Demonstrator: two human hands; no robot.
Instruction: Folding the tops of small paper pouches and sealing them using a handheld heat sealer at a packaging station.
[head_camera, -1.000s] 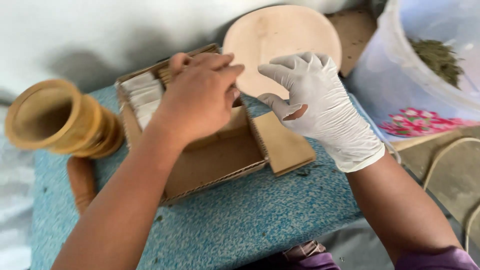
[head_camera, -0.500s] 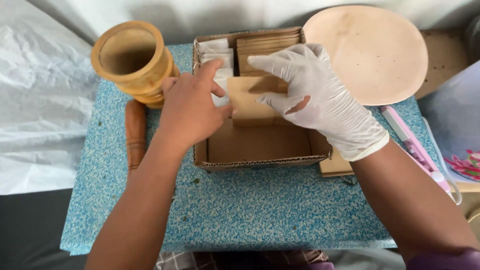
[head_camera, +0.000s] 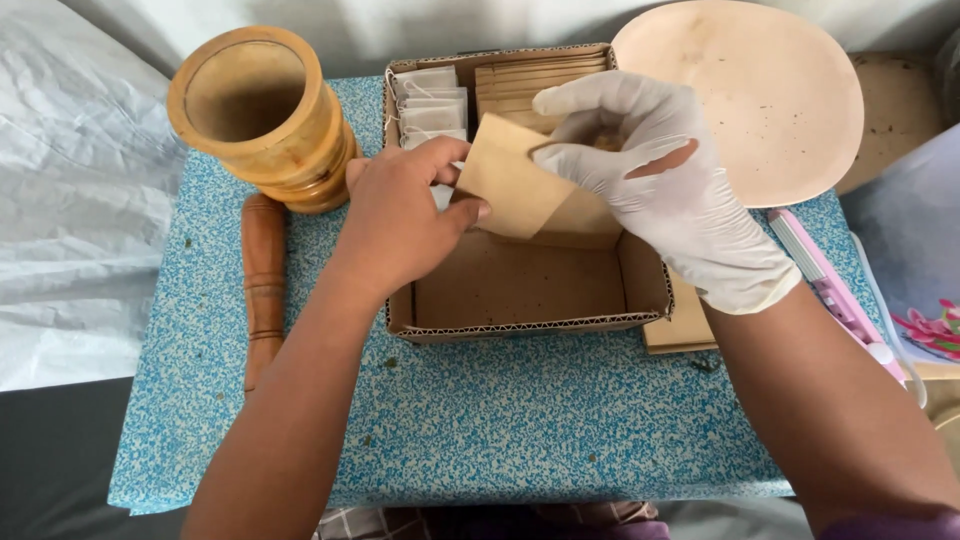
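Observation:
A shallow cardboard box sits on a blue speckled table. Its far end holds white tea bags on the left and a stack of brown paper envelopes on the right. Over the box, my bare left hand and my white-gloved right hand both pinch one brown paper envelope, which is tilted. My left thumb and fingers grip its left edge. My gloved fingers hold its upper right corner.
A wooden mortar stands at the table's far left, a wooden pestle lying beside it. A round beige plate lies at the far right. A pink tool and a brown sheet lie right of the box.
The view has steadied over the table. Both hands rose from inside the box, and they now hold a single brown envelope lifted clear of the stack.

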